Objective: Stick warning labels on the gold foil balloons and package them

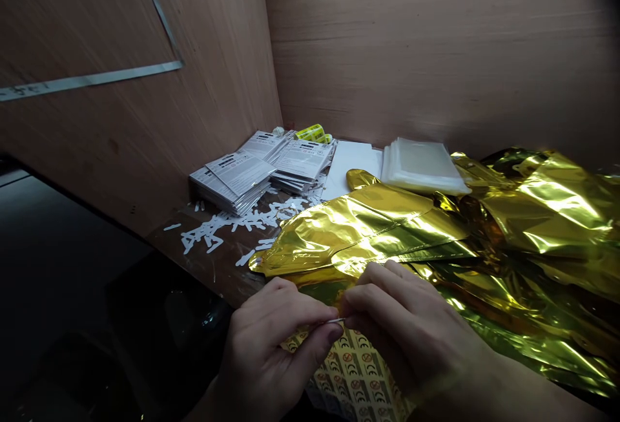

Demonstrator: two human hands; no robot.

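My left hand [271, 338] is closed in a pinch, thumb and index finger pressed on a small thin white piece [336, 321]. The fingertips of my right hand [407, 318] meet it from the other side and pinch the same piece. Its full shape is hidden by the fingers. Below both hands lies a gold sticker sheet [356, 370] printed with rows of CE marks and crossed-out red circles. Just beyond them spreads a heap of shiny gold foil [378, 221], apparently flat, uninflated balloons.
Stacks of printed header cards [237, 179] stand at the back left, with a yellow label roll [310, 132] behind. Small white strips [261, 216] lie scattered in front. White sheets [351, 163] and a pile of clear plastic bags [421, 163] adjoin the wooden back wall [426, 47].
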